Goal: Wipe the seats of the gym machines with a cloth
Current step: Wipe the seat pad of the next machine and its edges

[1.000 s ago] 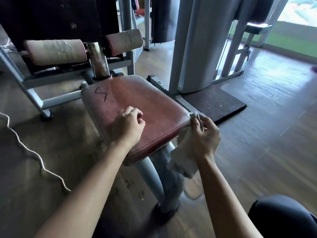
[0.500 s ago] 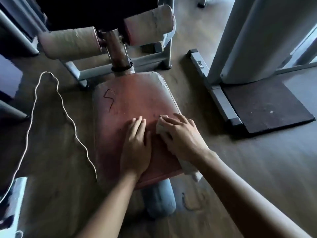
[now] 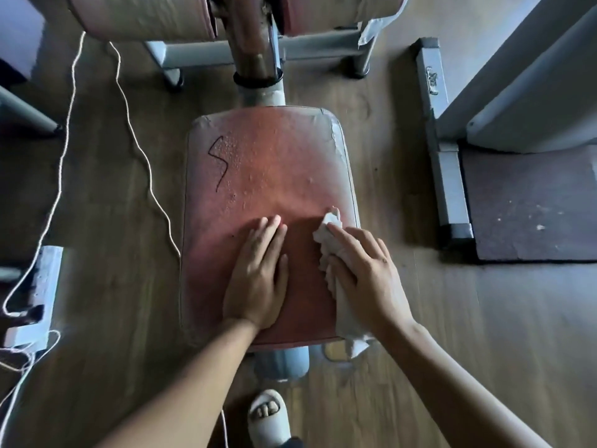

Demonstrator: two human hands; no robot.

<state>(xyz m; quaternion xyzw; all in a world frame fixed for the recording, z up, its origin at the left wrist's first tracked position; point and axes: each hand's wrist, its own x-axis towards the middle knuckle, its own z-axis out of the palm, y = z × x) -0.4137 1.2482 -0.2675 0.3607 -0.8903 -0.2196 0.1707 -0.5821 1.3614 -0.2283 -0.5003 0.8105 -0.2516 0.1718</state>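
A worn red padded seat point(image 3: 265, 169) of a gym machine fills the middle of the head view, with a black squiggle drawn near its far left corner. My left hand point(image 3: 258, 279) lies flat on the near half of the seat, fingers straight. My right hand point(image 3: 361, 273) presses a white cloth point(image 3: 329, 231) onto the seat's right edge with fingers spread. The cloth sticks out beyond my fingertips and hangs off the near right corner.
Two pale roller pads point(image 3: 145, 14) and a rusty post point(image 3: 255, 43) stand beyond the seat. A white cord point(image 3: 64, 130) runs over the wooden floor at left. A grey machine frame point(image 3: 442, 150) and dark mat point(image 3: 529, 202) lie at right. A slippered foot point(image 3: 268, 415) stands below.
My right hand brought the cloth from the seat's side up onto its top, then slid it toward the right edge. My left hand flattened out. The view tilted down over the seat.
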